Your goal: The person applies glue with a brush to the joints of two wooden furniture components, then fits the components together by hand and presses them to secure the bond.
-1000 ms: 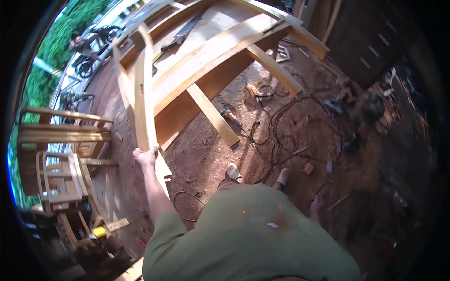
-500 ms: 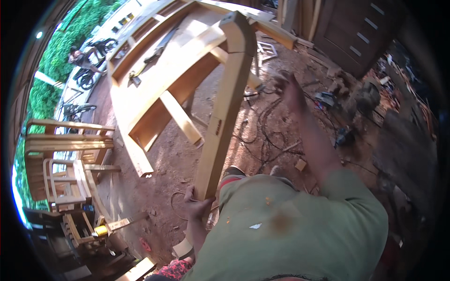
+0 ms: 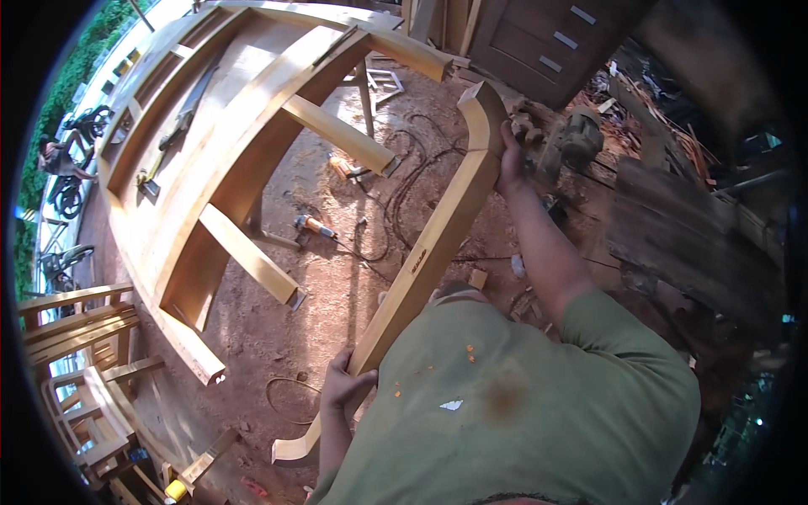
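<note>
A long, pale wooden rail [image 3: 431,244] with curved ends slants across in front of my body. My left hand [image 3: 343,387] grips its lower part, thumb across the near face. Near the bend at the upper end, my right hand [image 3: 511,160] holds the rail's right side; some of its fingers are hidden. A dark mark shows on the face between my hands. To the left stands a large wooden frame [image 3: 189,240], several short pieces jutting from it towards me, apart from the rail.
Orange-bodied power tools [image 3: 316,225] and dark cables [image 3: 396,206] lie on the dirt floor. A yellow-handled tool [image 3: 150,178] rests on the frame. Stacked wooden furniture [image 3: 80,324] is at left. On the right are a motor [image 3: 581,135], dark boards [image 3: 673,227] and a drawer-fronted cabinet [image 3: 539,42].
My right hand, earlier off the rail, is now on its upper end. The rail's upper end has swung right and lower, exposing the lower curved end. The view has shifted too.
</note>
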Demonstrator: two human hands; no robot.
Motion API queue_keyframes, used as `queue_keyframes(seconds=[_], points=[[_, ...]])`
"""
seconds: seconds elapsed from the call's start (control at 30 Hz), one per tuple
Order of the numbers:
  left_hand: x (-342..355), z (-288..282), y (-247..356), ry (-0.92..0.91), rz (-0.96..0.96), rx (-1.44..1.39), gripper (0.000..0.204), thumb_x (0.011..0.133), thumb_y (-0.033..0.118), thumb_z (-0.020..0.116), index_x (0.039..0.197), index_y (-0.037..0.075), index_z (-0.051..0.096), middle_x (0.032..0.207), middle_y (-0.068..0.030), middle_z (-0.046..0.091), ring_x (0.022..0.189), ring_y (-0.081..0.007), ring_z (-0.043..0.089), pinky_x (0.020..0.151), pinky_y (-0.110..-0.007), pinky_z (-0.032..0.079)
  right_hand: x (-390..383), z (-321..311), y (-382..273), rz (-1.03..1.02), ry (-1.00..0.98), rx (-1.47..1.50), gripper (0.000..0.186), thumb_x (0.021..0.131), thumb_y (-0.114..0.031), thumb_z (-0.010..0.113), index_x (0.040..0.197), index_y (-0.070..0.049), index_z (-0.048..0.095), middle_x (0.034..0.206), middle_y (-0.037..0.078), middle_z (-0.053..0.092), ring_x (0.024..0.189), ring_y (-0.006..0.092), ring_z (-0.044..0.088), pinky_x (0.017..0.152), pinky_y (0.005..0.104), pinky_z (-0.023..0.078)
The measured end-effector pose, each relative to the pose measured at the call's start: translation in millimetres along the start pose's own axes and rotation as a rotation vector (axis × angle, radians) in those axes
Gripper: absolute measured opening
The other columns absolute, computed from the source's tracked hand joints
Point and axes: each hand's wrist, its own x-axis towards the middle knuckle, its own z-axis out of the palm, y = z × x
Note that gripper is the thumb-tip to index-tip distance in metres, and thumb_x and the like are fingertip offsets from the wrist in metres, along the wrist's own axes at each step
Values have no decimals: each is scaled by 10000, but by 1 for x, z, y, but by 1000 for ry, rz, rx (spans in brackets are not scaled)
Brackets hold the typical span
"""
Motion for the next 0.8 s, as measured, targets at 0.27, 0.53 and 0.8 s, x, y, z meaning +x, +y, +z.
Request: queue_keyframes(seconds=[0.27, 0.53, 0.8], points=[[48, -6, -9, -21, -200, 406, 665, 800, 591, 696, 918, -63, 718, 989, -243, 681, 953, -325, 684, 831, -426, 518, 8, -28, 18, 69, 315, -126, 657, 917, -505, 664, 1391, -77, 511, 1268, 91, 606, 1160, 267, 568, 999, 417, 447], [54, -23, 93, 36, -331, 496, 772, 681, 741, 732, 946, 16, 755, 958, -176, 724, 896, -274, 694, 770, -390, 525, 74, -58, 47, 246, 216, -221, 711, 945, -549, 558, 1459, -70, 449, 1367, 140, 559, 1150, 342, 604, 987, 471, 494], [-20, 4, 238, 424, -299, 597, 674, 745, 637, 729, 952, -4, 740, 871, -173, 726, 826, -303, 703, 771, -385, 537, 120, 3, -13, 204, 39, 5, 633, 1011, -503, 450, 1482, -81, 435, 1498, 112, 468, 1322, 306, 483, 1128, 492, 360]])
